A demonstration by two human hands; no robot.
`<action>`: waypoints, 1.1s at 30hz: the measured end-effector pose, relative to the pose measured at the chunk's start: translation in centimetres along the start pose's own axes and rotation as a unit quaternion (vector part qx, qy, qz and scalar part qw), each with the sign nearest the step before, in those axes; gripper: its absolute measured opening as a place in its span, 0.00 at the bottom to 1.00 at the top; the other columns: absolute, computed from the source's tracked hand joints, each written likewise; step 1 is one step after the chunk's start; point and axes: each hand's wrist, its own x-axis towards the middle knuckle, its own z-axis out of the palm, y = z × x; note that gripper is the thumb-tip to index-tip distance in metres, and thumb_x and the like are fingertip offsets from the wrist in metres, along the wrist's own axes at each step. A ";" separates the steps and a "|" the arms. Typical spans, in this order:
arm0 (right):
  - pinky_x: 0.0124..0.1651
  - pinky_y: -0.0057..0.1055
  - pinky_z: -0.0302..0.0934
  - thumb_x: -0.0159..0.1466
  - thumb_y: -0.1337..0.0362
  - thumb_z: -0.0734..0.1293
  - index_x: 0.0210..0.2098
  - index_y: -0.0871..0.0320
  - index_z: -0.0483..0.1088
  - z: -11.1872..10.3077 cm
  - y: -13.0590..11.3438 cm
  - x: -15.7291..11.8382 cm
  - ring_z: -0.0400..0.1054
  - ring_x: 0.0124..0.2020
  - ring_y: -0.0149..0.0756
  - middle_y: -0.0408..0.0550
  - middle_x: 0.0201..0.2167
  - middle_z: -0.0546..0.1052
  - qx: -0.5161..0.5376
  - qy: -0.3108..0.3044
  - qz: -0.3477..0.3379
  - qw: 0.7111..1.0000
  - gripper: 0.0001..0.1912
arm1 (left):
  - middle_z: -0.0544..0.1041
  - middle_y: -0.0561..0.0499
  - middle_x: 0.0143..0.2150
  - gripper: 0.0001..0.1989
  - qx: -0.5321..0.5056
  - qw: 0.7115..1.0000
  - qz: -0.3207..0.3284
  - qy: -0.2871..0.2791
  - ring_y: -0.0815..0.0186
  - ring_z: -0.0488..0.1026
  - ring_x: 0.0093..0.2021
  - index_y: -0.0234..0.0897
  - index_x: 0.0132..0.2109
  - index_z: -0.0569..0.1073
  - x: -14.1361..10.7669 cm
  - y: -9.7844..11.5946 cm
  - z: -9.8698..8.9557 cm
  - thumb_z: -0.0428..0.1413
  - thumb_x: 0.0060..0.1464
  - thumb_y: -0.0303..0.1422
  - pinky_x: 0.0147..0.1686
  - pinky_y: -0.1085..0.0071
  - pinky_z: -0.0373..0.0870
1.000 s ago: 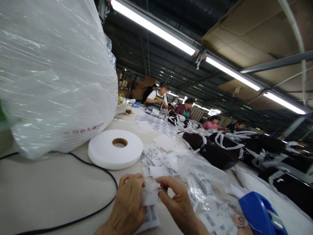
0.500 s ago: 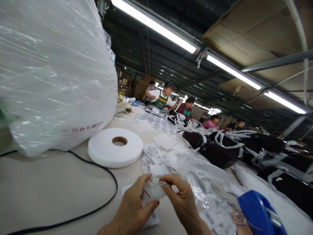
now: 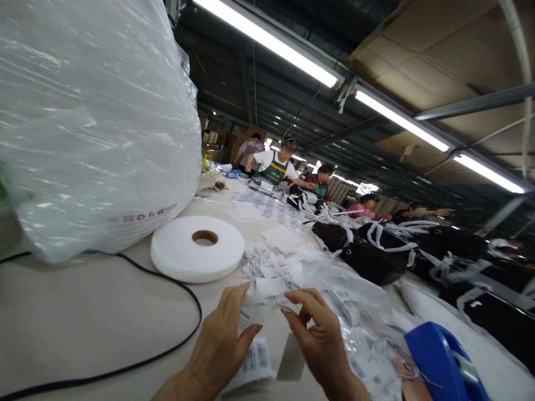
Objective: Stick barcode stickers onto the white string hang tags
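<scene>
My left hand (image 3: 221,340) hovers over the table with thumb and fingers apart. A stack of white barcode labels (image 3: 257,359) lies under and beside it. Facing it, my right hand (image 3: 320,334) is curled, with a gap between thumb and index fingertip. A thin, blurred clear piece (image 3: 265,306) shows between the hands; whether either hand touches it I cannot tell. Just below my right hand is a small plain grey card (image 3: 291,359), partly covered by that hand. Beyond my fingertips lies a heap of white tags with strings (image 3: 267,267).
A large white roll of tape (image 3: 167,253) lies behind my left hand, near a bulging plastic bag (image 3: 100,128). A black cord (image 3: 194,317) curves across the table (image 3: 104,317). On the right are a blue tool (image 3: 438,356) and black bags (image 3: 371,259). Several people work farther back.
My hands have moved apart, and my fingers have spread from the small clear piece they held. The grey card and more of the barcode labels now show below. People behind have shifted.
</scene>
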 end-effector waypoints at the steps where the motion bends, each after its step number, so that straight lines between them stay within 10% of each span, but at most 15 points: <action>1: 0.24 0.23 0.62 0.54 0.75 0.64 0.35 0.62 0.72 -0.1 -0.1 -0.1 0.61 0.18 0.24 0.48 0.32 0.70 -0.002 -0.008 0.001 1.000 0.10 | 0.71 0.40 0.44 0.24 0.022 1.000 0.019 0.009 0.55 0.72 0.43 0.33 0.54 0.56 -0.1 -0.2 0.1 0.53 0.51 0.29 0.39 0.63 0.74; 12: 0.24 0.25 0.60 0.54 0.71 0.66 0.33 0.60 0.72 -1.3 -1.0 0.1 0.60 0.18 0.25 0.47 0.31 0.70 -0.004 -0.061 0.032 0.998 0.06 | 0.70 0.41 0.44 0.23 0.031 0.999 0.028 0.019 0.56 0.72 0.45 0.34 0.57 0.53 -0.2 -0.7 0.3 0.50 0.55 0.32 0.41 0.64 0.74; 23: 0.27 0.27 0.56 0.59 0.62 0.61 0.28 0.59 0.73 -2.3 -1.6 0.6 0.64 0.24 0.33 0.45 0.22 0.71 0.012 -0.105 0.102 0.989 0.11 | 0.68 0.41 0.51 0.26 -0.098 0.990 -0.023 -0.096 0.55 0.68 0.48 0.37 0.55 0.57 -0.6 0.7 -1.1 0.49 0.46 0.28 0.47 0.58 0.66; 33: 0.28 0.26 0.55 0.60 0.58 0.59 0.24 0.59 0.71 -3.2 -1.3 0.4 0.62 0.24 0.32 0.42 0.20 0.69 0.039 -0.122 0.163 0.978 0.16 | 0.67 0.55 0.24 0.12 -0.444 0.817 -0.284 -0.233 0.69 0.60 0.25 0.35 0.32 0.71 1.7 2.0 -2.5 0.48 0.52 0.38 0.26 0.74 0.57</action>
